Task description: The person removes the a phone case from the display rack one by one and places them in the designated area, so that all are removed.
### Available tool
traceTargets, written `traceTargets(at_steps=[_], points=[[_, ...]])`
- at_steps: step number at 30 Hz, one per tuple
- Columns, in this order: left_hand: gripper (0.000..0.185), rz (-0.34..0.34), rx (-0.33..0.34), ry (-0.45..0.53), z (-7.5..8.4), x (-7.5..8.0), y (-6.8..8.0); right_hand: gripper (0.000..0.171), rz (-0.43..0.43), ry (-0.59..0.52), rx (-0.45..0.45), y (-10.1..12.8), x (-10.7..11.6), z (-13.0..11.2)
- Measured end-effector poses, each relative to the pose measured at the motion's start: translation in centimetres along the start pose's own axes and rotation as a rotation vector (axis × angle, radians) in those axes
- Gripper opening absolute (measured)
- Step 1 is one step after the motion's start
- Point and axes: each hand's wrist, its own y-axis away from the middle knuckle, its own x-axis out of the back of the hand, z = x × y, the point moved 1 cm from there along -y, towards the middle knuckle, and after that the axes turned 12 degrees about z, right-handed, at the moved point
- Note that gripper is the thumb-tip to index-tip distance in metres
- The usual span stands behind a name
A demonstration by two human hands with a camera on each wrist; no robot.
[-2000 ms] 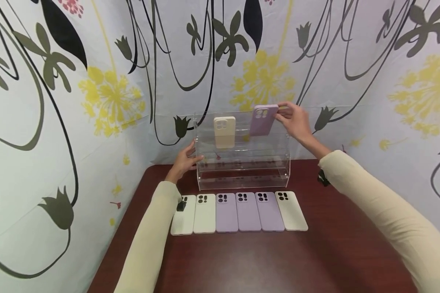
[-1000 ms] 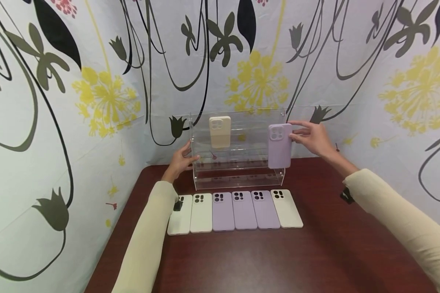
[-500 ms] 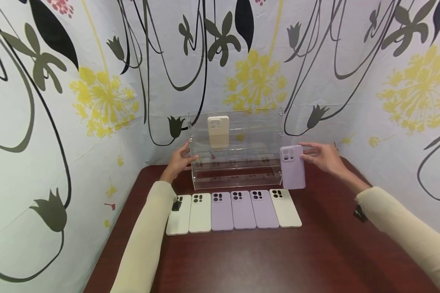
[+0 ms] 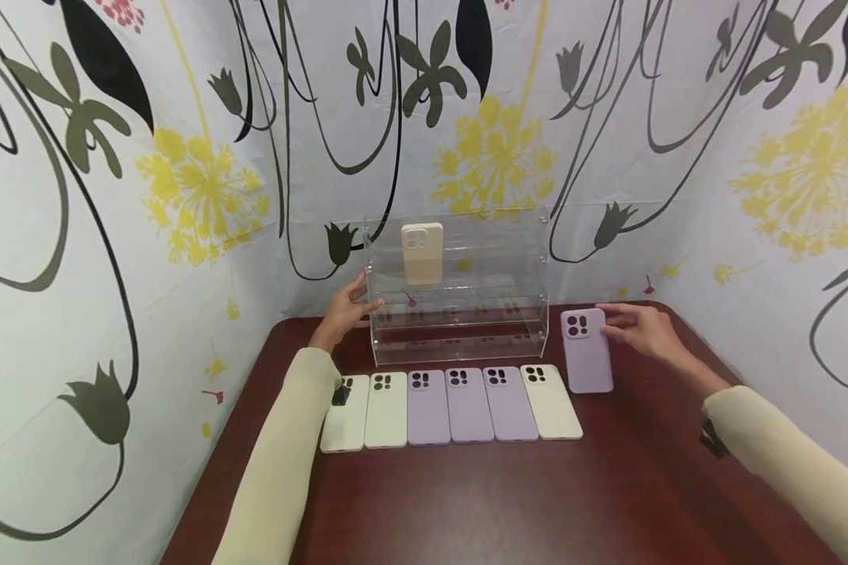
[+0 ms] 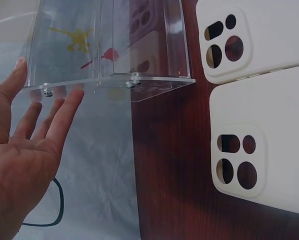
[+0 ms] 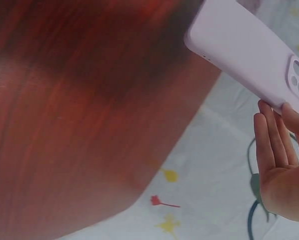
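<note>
My right hand (image 4: 646,333) pinches a lilac phone case (image 4: 590,361) by its upper side edge, right of the stand. In the right wrist view, the thumb and fingertips meet at the case's (image 6: 244,45) edge near its camera cutouts. My left hand (image 4: 342,314) touches the left side panel of a clear acrylic tiered stand (image 4: 459,302), its fingers (image 5: 64,117) fairly straight against the panel. A cream phone case (image 4: 422,255) stands upright on an upper tier. Before the stand lies a row of white cases (image 4: 386,412), lilac cases (image 4: 469,408) and one cream case (image 4: 551,404).
The dark red wooden table (image 4: 509,502) has rounded back corners. Floral-printed cloth (image 4: 495,71) hangs close behind and along both sides. Reflections of the row show in the stand's lower tiers.
My right hand has carried the lilac case down and to the right, from the stand's upper tier to low over the table beside it. My left hand stays at the stand's side.
</note>
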Motion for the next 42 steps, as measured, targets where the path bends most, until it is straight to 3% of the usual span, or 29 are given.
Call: traceTargets(at_steps=[4, 13, 27, 42], points=[[0.085, -0.010, 0.002, 0.002, 0.0, 0.0, 0.0, 0.047, -0.024, 0.005, 0.005, 1.1, -0.6, 1.0], [0.085, 0.005, 0.009, 0.002, 0.2, 0.0, 0.1, 0.050, -0.041, -0.097, -0.122, 3.7, -2.9, 2.6], [0.085, 0.000, 0.007, -0.020, 0.2, 0.0, 0.2, 0.045, -0.056, -0.095, -0.208, 6.3, -5.0, 4.6], [0.085, -0.009, 0.024, 0.002, 0.4, 0.0, 0.3, 0.036, 0.016, 0.082, -0.035, 7.2, -5.2, 4.4]])
